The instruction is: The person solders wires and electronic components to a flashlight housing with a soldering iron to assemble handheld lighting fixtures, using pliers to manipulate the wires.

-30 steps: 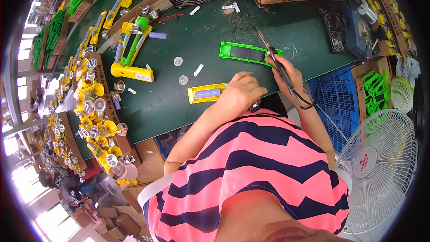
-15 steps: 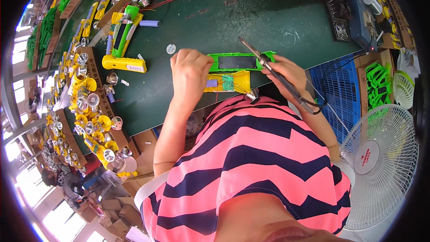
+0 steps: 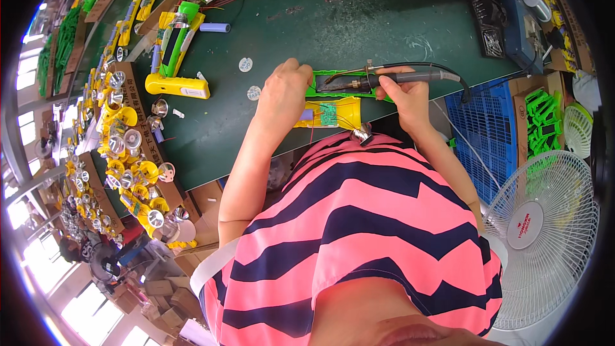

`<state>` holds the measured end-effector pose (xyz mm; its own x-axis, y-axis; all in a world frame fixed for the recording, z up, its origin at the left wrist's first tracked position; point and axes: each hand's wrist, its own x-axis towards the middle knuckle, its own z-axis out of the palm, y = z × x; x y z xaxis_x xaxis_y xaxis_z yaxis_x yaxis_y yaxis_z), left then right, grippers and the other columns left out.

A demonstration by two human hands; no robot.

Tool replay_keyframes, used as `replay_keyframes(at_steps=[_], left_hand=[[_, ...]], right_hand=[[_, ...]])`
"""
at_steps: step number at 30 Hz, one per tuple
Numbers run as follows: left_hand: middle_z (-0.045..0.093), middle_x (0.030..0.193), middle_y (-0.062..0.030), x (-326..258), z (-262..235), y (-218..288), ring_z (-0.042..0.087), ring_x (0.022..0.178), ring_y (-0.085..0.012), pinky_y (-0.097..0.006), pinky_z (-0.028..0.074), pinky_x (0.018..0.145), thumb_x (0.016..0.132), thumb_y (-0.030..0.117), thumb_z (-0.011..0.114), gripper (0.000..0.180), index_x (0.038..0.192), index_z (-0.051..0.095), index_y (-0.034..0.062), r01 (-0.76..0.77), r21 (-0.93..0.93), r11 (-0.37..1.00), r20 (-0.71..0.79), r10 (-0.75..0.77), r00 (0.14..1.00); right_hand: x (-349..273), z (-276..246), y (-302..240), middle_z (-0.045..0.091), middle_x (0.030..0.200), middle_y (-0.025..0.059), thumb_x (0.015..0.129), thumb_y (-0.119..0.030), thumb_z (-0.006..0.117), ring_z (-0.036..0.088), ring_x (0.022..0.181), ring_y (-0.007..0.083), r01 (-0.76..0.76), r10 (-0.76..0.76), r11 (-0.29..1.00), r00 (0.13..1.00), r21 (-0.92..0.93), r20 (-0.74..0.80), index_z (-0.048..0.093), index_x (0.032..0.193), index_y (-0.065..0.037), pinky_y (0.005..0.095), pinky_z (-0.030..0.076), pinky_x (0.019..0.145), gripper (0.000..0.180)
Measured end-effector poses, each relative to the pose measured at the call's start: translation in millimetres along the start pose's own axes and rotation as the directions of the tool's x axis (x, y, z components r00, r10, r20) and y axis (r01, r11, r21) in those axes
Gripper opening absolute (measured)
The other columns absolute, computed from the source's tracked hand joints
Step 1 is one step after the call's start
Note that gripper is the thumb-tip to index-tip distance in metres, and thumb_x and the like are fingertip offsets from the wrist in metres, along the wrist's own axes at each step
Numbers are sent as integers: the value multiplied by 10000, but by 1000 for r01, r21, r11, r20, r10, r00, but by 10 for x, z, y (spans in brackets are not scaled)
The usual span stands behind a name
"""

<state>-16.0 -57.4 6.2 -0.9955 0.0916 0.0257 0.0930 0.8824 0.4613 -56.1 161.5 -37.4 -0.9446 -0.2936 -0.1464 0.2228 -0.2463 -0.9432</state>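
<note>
Soldering iron (image 3: 413,77) has swung down level since half a second ago: then it slanted up and left past the far edge of the green casing half (image 3: 343,95), and now its tip lies over that casing's dark inner panel. The left hand has shifted slightly inward; the casing has hardly moved.

The dark green worktable (image 3: 391,25) spreads behind the person's pink-and-navy striped top (image 3: 359,218), with a white fan (image 3: 544,243) and a blue plastic crate (image 3: 480,134) at the right. Left of the work, yellow lamp parts with shiny reflectors (image 3: 125,154) crowd together.

The right hand (image 3: 409,99) grips the iron's grey handle, its fingers narrowed around it at the casing's right end. The left hand (image 3: 285,93) is curled narrow at the left end; its fingertips are hidden, so I cannot tell what it pinches.

The green casing half lies on the table between both hands. Just on its near side sits a yellow casing half (image 3: 349,112), bearing a lilac cell (image 3: 307,115) and a small green circuit board (image 3: 328,114), with a silver reflector (image 3: 362,134) at its near right corner. Two pale round discs (image 3: 245,65) lie left of the left hand.
</note>
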Motion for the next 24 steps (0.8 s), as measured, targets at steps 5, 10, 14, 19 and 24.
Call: replay_keyframes(at_steps=[5,10,14,19,24], left_hand=[[505,763,-137,13,-25,7,534,767,-323,-399,419,666,753,28,520,55,778,568,21,4,-10,1000,20,-4,1000],[498,750,-136,21,6,-1,534,763,-321,-398,422,669,746,27,527,55,772,575,27,14,26,1000,28,-15,999],[501,757,-142,23,32,4,536,776,-318,-401,425,672,737,20,534,57,771,580,27,-5,69,998,19,4,1000],[501,762,-148,35,25,17,536,788,-316,-401,428,677,732,18,545,55,769,585,23,-10,111,994,43,5,999],[502,759,-143,25,41,7,536,784,-311,-395,432,681,733,26,550,58,765,598,23,-8,115,993,44,3,999]], right_hand=[[3,14,2,612,752,68,782,-17,618,579,618,102,-14,14,1000,1000,-28,7,589,914,42,207,455,544,147],[-1,34,-9,619,782,72,783,-22,620,593,636,104,-13,14,998,1000,-56,11,590,920,40,200,448,539,154],[-5,35,7,625,800,77,787,-28,619,609,657,115,7,-5,995,1000,-100,19,591,928,37,201,451,540,157],[-9,23,1,627,810,77,790,-35,622,615,668,122,4,0,993,1000,-120,31,593,930,35,206,457,544,159],[-40,-26,-7,627,835,85,795,-47,626,618,674,129,-1,2,998,1000,-56,22,592,940,36,210,466,555,170]])
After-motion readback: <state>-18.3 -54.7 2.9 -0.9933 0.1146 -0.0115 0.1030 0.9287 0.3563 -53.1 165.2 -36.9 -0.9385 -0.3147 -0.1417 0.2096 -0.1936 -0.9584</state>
